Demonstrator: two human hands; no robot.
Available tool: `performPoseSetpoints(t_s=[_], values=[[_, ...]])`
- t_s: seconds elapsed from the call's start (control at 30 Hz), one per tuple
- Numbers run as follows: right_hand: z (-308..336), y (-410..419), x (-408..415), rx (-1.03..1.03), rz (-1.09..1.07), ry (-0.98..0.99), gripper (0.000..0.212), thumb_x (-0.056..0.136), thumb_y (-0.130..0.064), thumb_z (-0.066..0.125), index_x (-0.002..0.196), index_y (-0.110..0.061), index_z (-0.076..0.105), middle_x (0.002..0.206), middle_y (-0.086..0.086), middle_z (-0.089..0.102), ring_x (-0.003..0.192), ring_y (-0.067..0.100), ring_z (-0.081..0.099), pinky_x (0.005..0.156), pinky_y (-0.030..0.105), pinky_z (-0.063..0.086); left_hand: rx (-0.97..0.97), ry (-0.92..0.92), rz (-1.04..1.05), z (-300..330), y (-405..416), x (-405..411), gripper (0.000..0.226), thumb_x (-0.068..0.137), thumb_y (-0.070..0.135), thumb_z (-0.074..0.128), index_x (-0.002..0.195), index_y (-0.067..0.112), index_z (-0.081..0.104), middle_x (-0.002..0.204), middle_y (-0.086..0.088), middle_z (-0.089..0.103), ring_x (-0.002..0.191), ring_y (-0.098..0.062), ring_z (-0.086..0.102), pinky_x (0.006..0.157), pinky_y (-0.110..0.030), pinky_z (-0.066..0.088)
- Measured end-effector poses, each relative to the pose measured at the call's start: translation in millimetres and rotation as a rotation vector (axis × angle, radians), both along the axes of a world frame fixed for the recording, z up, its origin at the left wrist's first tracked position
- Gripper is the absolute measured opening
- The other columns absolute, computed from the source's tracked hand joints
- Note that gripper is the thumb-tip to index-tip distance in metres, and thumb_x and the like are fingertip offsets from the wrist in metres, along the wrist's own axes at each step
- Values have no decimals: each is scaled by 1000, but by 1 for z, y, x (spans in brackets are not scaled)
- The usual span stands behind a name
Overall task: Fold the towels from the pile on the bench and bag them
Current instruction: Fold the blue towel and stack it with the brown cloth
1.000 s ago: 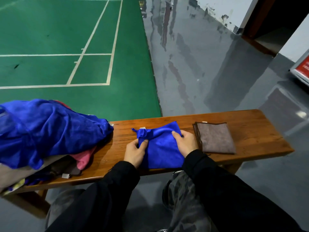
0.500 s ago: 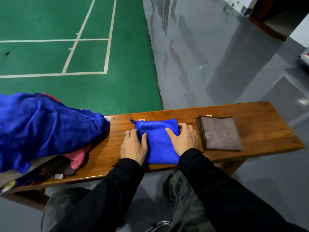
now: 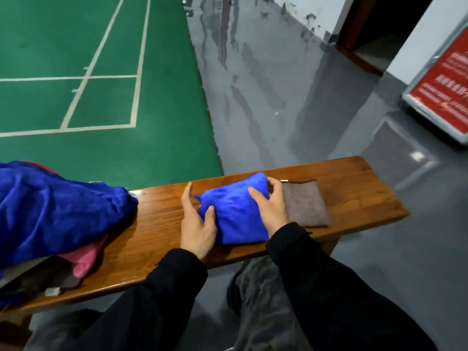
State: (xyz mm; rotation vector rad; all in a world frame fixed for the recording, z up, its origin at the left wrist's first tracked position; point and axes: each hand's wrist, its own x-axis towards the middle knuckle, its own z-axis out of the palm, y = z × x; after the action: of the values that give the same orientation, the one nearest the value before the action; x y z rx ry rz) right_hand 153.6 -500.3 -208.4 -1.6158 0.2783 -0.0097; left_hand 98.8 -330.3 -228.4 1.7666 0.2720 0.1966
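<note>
A folded blue towel [image 3: 235, 209] lies puffed up on the wooden bench [image 3: 157, 224], and its right edge overlaps a folded grey-brown towel [image 3: 306, 203]. My left hand [image 3: 197, 221] holds the blue towel's left edge, thumb on top and fingers stretched along the side. My right hand [image 3: 271, 206] grips its far right corner, fingers curled over the edge and thumb on the cloth. The pile [image 3: 58, 206] sits at the bench's left end. It is a big blue cloth over a pink towel [image 3: 86, 257] and darker pieces.
Past the bench are a green court mat [image 3: 101, 97] with white lines and a glossy grey floor [image 3: 278, 97]. A red signboard [image 3: 445, 92] stands at the far right. My knees are just below the bench's near edge. The right end of the bench [image 3: 359, 196] is bare wood.
Both hands went from pressing flat on the blue towel to gripping its sides. The towel has bunched up and shifted right, against the grey-brown towel.
</note>
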Motion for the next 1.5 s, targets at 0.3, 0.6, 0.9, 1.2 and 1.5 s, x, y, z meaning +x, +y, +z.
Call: performPoseSetpoints(t_s=[0.3, 0.6, 0.9, 1.2, 1.5], values=[[48, -149, 43, -102, -124, -181, 63, 77, -15, 79, 132, -25, 49, 137, 0, 56, 122, 21, 58, 104, 34, 49, 26, -171, -207, 35, -126, 55, 39, 90, 10, 51, 128, 12, 60, 128, -5, 60, 119, -10, 54, 110, -24, 37], [-22, -201, 30, -1109, 45, -259, 65, 92, -41, 49, 152, -19, 42, 155, 14, 41, 142, 30, 38, 117, 40, 30, 606, 32, -347, -25, -177, 55, 49, 86, 24, 54, 135, 17, 58, 147, -18, 44, 132, -35, 43, 110, -40, 38], [-25, -160, 22, -1312, 360, -241, 63, 97, -54, 31, 145, -20, 52, 153, 13, 46, 144, 33, 38, 119, 51, 28, 561, 50, -327, -19, -156, 47, 46, 83, 24, 38, 121, 11, 61, 129, -13, 55, 123, -30, 51, 106, -37, 41], [28, 10, 3, -1057, 599, -454, 29, 94, -25, 59, 122, -23, 68, 132, -2, 63, 127, 20, 52, 109, 33, 39, 358, -23, -34, 30, -19, 5, 30, 90, 20, 47, 114, 11, 62, 112, -2, 55, 109, -24, 59, 95, -45, 51], [56, 227, -54, -672, 806, -455, 33, 94, -25, 62, 127, -21, 65, 129, 1, 66, 122, 20, 58, 103, 29, 40, 782, -122, 685, 68, 177, -97, 36, 81, 30, 50, 110, 19, 66, 113, -7, 59, 103, -32, 53, 94, -42, 38]])
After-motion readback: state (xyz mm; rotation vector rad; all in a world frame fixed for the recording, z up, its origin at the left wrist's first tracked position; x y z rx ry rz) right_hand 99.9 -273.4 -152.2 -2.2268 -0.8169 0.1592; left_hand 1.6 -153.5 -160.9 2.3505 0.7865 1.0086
